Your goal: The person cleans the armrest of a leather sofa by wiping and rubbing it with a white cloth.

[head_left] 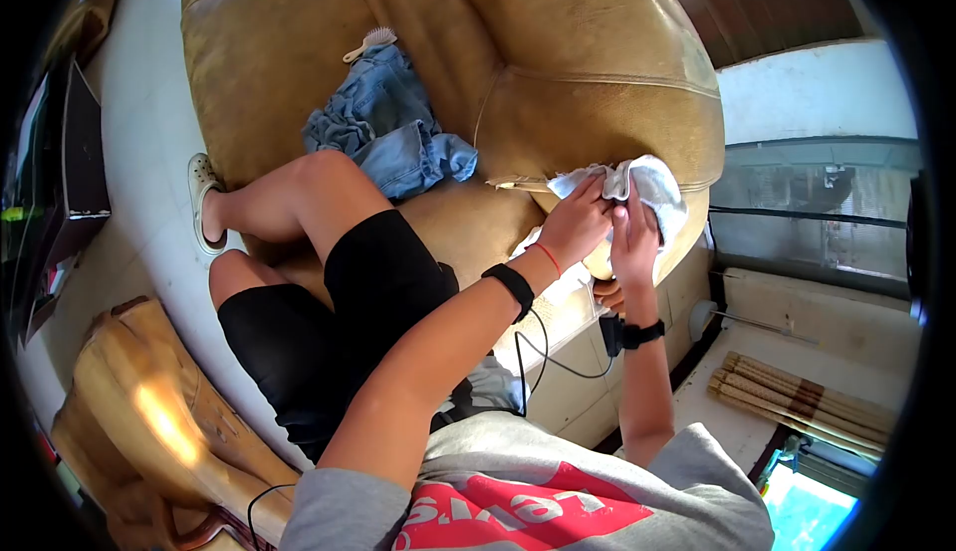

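A white cloth (657,193) is bunched over the edge of the brown sofa, with several folds at its top. My left hand (580,220) has its fingers closed on the cloth's near left part. Close beside it, my right hand (635,242) grips the cloth from below, its fingers partly hidden in the folds. The two hands almost touch. Blue denim clothing (383,123) lies crumpled on the sofa seat, away from both hands. A light hairbrush (370,43) rests against the denim's upper end.
The brown sofa (588,23) surrounds the hands, with a torn seam near the cloth. A black cable (548,357) hangs between my forearms. Small brown shapes, unclear, show below my right hand. Another brown seat (149,422) is at lower left, and a dark cabinet (85,153) stands at far left.
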Demonstrator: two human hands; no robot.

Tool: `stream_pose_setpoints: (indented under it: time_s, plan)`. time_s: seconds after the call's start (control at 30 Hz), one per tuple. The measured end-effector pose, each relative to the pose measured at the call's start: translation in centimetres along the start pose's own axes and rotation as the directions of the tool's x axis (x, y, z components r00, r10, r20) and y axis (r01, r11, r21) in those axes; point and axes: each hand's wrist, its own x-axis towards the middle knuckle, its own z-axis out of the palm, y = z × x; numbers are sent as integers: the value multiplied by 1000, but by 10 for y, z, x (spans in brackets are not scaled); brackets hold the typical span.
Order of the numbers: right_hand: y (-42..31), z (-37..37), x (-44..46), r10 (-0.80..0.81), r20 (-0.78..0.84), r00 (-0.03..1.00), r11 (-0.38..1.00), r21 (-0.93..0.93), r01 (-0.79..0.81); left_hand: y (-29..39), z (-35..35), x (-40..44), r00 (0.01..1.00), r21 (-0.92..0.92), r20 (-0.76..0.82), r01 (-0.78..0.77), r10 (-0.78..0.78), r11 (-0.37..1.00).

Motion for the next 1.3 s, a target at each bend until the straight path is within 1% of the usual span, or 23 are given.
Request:
stream_pose_setpoints:
  time_s: [0.03, 0.07, 0.1, 0.17, 0.23, 0.27, 0.3, 0.37, 0.43, 0.47, 0.57, 0.6, 0.63, 0.7, 0.73, 0.77, 0.83, 0.93, 1.03, 1.07, 1.13, 1.2, 1.3]
  plan:
    - [4, 2, -6, -20, -28, 999, 1000, 18, 20, 0, 2, 0, 1000, 12, -2, -11, 11, 1000]
    - [2, -1, -10, 32, -17, 999, 999, -17, -32, -1, 2, -1, 999, 11, 40, 14, -14, 1000]
    - [3, -1, -10, 33, -20, 999, 999, 10, -33, -3, 3, -3, 1000, 30, -8, -17, 17, 999]
    - [9, -4, 3, -33, -11, 999, 995, -90, 32, -1, 4, 3, 994, -111, -105, 20, -32, 994]
    - [2, -7, 16, 32, -8, 999, 996, -79, -32, -1, 8, -1, 998, -83, -55, 35, -40, 996]
    - [2, -6, 14, 52, 6, 999, 995, -89, -51, 0, 15, -4, 995, -121, -73, 57, -66, 991]
    - [0, -6, 9, 64, 19, 998, 996, -67, -62, 3, 23, -8, 980, -145, 10, 196, -197, 970]
    - [-1, 2, -10, 72, -26, 997, 993, -91, -74, 0, 8, -3, 995, -182, -3, 97, -99, 979]
    - [-12, 6, -24, 187, -19, 982, 982, 29, -187, -1, -3, 1, 998, -164, 27, 68, -65, 984]
    - [-16, 3, -21, 197, -17, 980, 980, 4, -197, -4, 0, 0, 996, -145, 63, 70, -61, 987]
    - [-19, -6, 6, 247, -6, 969, 969, 14, -247, -1, 6, -1, 997, -84, 52, 61, -56, 995]
    - [-21, -11, 19, 221, -44, 974, 975, 34, -220, -1, 7, 0, 1000, -78, 18, 22, -21, 997]
    - [-20, -12, 23, 194, -55, 979, 981, -9, -195, 3, 3, 5, 1000, -105, -20, 21, -23, 994]
    - [-21, -6, 13, 192, -56, 980, 979, -64, -195, 3, 1, 4, 996, -115, 61, 78, -71, 990]
    - [-24, -8, 6, 243, 23, 970, 967, -85, -240, 1, 0, 2, 992, -106, 109, 73, -62, 992]
    - [-26, -6, -3, 271, 18, 962, 962, 7, -272, -1, -1, 1, 987, -97, 155, 63, -47, 993]
    - [-19, 9, -15, 237, -38, 971, 971, 31, -236, -3, 5, -4, 998, -84, 70, 10, -4, 996]
    - [-23, -2, 7, 273, 66, 960, 962, -12, -273, -6, 5, -4, 997, -112, 70, 21, -13, 993]
    - [-27, -8, 23, 285, 71, 956, 953, -125, -275, -3, -1, -4, 994, -159, 96, 59, -44, 985]
    - [-26, -3, 19, 279, 53, 959, 954, -129, -270, -5, 0, -5, 994, -172, 102, 64, -47, 983]
    - [-24, 2, 8, 270, 42, 962, 961, -78, -266, -11, 3, -11, 993, -155, 114, 29, -12, 988]
    - [-26, 5, -9, 277, 63, 959, 961, -30, -276, -13, 1, -15, 991, -165, 132, 39, -17, 986]
    - [-32, 5, -14, 186, -2, 982, 980, -70, -186, -9, -8, -12, 990, -200, 135, 58, -31, 978]
